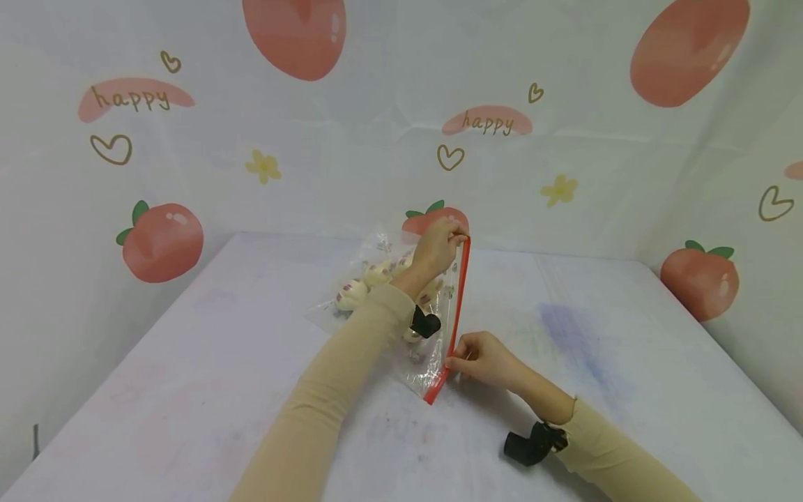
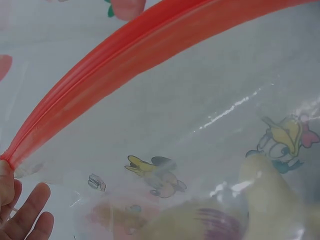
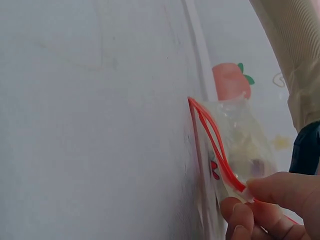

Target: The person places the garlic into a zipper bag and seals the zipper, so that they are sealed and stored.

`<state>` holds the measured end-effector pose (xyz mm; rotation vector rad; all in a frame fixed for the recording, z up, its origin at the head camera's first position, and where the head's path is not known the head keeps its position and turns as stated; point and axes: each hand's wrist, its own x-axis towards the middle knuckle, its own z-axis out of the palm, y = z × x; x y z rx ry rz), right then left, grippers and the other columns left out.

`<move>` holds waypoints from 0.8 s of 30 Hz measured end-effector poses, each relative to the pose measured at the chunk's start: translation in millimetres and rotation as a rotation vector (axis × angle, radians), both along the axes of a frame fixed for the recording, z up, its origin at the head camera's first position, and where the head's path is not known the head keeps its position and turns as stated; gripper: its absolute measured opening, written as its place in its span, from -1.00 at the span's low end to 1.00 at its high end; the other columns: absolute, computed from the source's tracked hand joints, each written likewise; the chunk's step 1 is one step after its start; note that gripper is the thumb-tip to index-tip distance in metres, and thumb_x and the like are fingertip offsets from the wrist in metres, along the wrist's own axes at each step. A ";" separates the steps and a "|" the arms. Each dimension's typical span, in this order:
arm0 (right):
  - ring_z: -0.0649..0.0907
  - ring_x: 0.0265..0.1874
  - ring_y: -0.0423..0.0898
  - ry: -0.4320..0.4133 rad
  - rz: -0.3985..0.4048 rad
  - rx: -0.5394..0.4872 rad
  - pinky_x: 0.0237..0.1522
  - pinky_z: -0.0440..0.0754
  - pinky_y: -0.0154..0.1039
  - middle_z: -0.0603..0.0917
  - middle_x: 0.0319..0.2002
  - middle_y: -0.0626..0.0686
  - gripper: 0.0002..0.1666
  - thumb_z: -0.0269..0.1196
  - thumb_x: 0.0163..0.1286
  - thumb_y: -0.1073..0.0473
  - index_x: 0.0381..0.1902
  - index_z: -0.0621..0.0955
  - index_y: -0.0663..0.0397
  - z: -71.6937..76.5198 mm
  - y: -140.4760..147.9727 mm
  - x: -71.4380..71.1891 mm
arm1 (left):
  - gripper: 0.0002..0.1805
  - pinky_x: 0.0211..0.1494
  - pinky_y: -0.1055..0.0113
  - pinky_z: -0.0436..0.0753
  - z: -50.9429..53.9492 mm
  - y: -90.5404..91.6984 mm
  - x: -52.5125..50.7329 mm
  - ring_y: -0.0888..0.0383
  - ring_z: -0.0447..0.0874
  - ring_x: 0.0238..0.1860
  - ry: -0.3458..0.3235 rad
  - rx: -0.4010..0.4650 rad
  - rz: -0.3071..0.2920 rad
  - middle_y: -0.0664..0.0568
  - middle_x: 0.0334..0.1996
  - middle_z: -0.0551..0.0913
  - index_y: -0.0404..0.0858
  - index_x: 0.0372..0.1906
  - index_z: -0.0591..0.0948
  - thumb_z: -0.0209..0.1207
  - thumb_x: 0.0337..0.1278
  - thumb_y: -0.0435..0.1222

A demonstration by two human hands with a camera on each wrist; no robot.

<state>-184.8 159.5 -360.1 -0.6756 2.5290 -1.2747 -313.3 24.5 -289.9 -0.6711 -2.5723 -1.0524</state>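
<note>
A clear zip bag [image 1: 422, 369] with a red zip strip [image 1: 460, 300] lies across the middle of the table. Cartoon figures [image 2: 287, 142] are printed on its film. Inside are several pale yellow, rounded things [image 1: 351, 295] with purple marks; their kind is unclear through the plastic. My left hand [image 1: 438, 245] pinches the far end of the red strip. Nearer to me, my right hand [image 1: 489, 359] pinches the strip by its near end. A small whitish slider [image 3: 247, 194] shows at the right thumb tip. Beyond it, the strip's two red edges stand apart in the right wrist view.
The white table [image 1: 207, 397] reaches back to a hanging cloth [image 1: 351, 146] printed with fruit, hearts and lettering. Each wrist carries a black camera mount, the right one [image 1: 530, 446] low over the table. A thin dark object [image 1: 35, 440] shows at the far left.
</note>
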 end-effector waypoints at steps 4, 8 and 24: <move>0.46 -0.72 -0.28 -0.008 0.022 -0.003 -0.66 0.47 -0.40 0.57 -0.66 0.17 -0.74 0.30 0.18 0.27 -0.56 0.49 0.34 0.0 -2.6 3.2 | -0.81 -0.26 0.40 0.52 1.4 -1.5 0.6 0.11 0.59 -0.22 -0.008 0.012 -0.002 -0.04 -0.24 0.61 -0.20 -0.17 0.65 0.04 0.31 -0.26; 0.44 -0.74 -0.30 -0.008 0.026 0.017 -0.66 0.46 -0.40 0.55 -0.68 0.11 -0.73 0.30 0.18 0.25 -0.57 0.49 0.32 -1.9 -4.6 5.5 | -0.80 -0.26 0.40 0.53 2.6 -2.0 0.7 0.11 0.60 -0.21 -0.018 0.022 0.005 -0.03 -0.24 0.61 -0.20 -0.17 0.65 0.03 0.32 -0.26; 0.48 -0.75 -0.29 -0.079 0.046 0.000 -0.65 0.49 -0.41 0.54 -0.72 0.09 -0.72 0.29 0.19 0.26 -0.59 0.48 0.32 -4.6 -11.2 12.4 | -0.81 -0.20 0.37 0.58 4.4 0.2 -1.7 0.10 0.62 -0.19 -0.005 0.071 0.061 -0.04 -0.17 0.60 -0.21 -0.18 0.67 0.07 0.28 -0.27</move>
